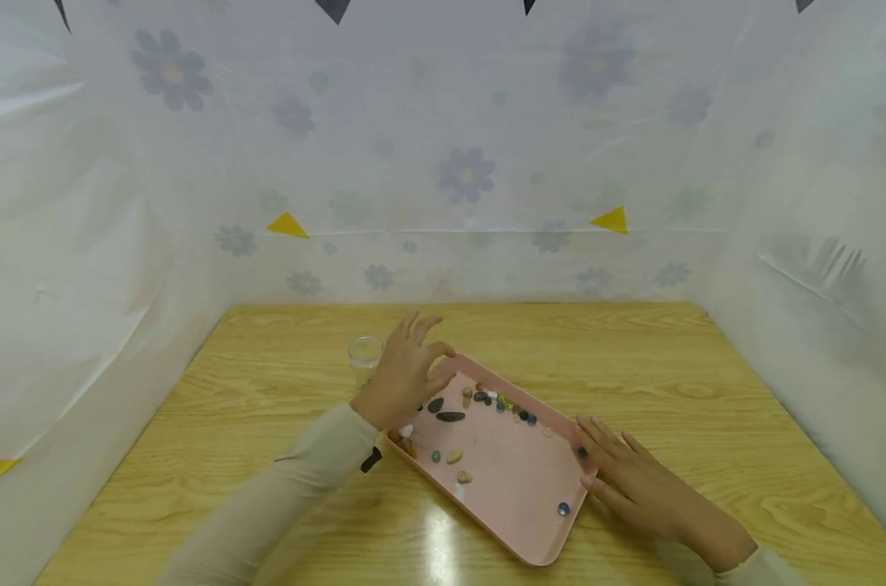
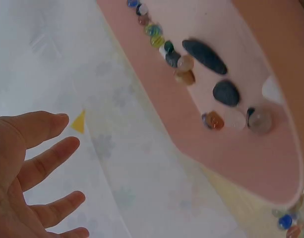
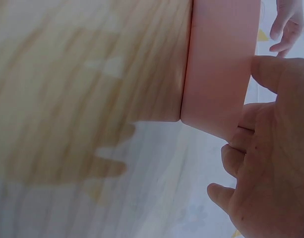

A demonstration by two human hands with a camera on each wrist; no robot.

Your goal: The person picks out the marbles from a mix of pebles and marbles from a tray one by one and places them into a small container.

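A pink tray (image 1: 516, 521) lies slanted on the table with pebbles and glass beads in it. Over its far left end hangs my left hand (image 1: 402, 374), fingers spread and thumb apart; the left wrist view shows nothing between them. Below it are dark pebbles (image 2: 205, 56), a clear round bead (image 2: 261, 121) and an orange-brown stone (image 2: 214, 120). My right hand (image 1: 637, 484) rests on the tray's right edge, its fingers fairly straight and its thumb (image 3: 268, 72) touching the rim. A dark bead (image 1: 582, 452) shows near those fingers, and a blue bead (image 1: 563, 509) sits in the near right corner.
A clear glass jar (image 1: 365, 352) stands behind the left hand, partly hidden by it. Small beads (image 2: 285, 221) show beyond the tray's end. A small black object (image 1: 370, 460) is beside the left sleeve. Pale flowered sheets (image 1: 465, 175) surround the wooden table (image 1: 267, 358).
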